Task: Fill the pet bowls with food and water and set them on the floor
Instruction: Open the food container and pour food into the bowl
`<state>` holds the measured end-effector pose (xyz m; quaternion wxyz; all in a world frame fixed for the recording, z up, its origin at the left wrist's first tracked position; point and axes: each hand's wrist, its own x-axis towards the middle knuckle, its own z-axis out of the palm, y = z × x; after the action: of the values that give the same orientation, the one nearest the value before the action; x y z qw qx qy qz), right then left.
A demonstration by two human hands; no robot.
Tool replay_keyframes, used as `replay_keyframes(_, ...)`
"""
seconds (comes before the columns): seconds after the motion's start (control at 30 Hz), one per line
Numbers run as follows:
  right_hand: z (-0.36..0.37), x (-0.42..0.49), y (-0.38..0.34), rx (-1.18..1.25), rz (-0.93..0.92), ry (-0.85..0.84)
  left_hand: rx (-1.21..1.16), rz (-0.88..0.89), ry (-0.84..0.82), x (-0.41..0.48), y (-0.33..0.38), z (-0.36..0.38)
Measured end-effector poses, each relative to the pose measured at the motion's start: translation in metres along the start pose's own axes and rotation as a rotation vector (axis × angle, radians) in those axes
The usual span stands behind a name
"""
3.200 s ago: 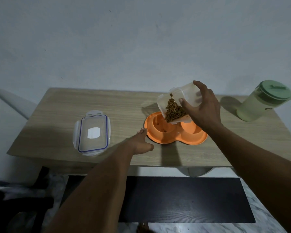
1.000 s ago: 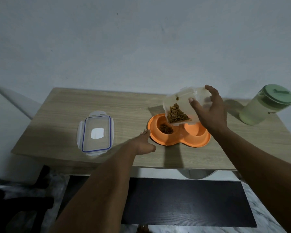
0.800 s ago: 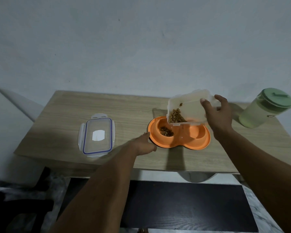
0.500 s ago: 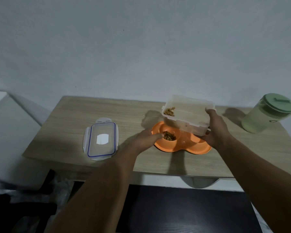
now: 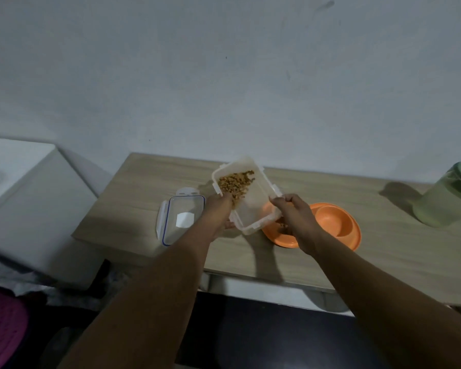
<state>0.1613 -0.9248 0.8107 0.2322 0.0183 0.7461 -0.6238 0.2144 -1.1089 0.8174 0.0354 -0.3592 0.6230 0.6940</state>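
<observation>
The clear plastic food container (image 5: 253, 209) is lifted off the table, its open side facing me and its far end raised, with brown kibble (image 5: 236, 182) heaped at that end. My left hand (image 5: 218, 211) holds its left side from below. My right hand (image 5: 290, 211) pinches its near right rim. The orange double pet bowl (image 5: 333, 225) sits on the wooden table (image 5: 383, 251) just right of the container. Its left well is mostly hidden behind my right hand, with a little kibble (image 5: 284, 225) showing. The right well holds nothing.
The container's lid (image 5: 181, 219) lies flat on the table to the left. A green lidded jug (image 5: 447, 198) stands at the far right. A white cabinet (image 5: 24, 198) adjoins the table's left end. A dark mat (image 5: 277, 331) covers the floor below.
The container has swung left, away from above the bowl, and turned open side up. My left hand left the bowl's rim and took hold of the container.
</observation>
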Motion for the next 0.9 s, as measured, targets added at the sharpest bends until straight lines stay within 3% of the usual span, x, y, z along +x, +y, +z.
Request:
replay_keyframes(0.13, 0.02, 0.007, 0.01, -0.466, -0.148, 0.0, 0.209, 0.045, 0.047, 0.008, -0.012, -0.03)
replay_keyframes(0.23, 0.032, 0.004, 0.018, -0.629, -0.195, -0.005, 0.298, 0.054, 0.04, 0.014, -0.02, -0.038)
replay_keyframes(0.57, 0.056, 0.006, 0.048, -0.672, -0.108, 0.047, 0.525, 0.112, 0.023, 0.015, -0.039, -0.041)
replay_keyframes(0.9, 0.044, 0.012, 0.038, -0.613, -0.089, -0.058, 0.795, 0.179, 0.174, 0.013, -0.037, -0.027)
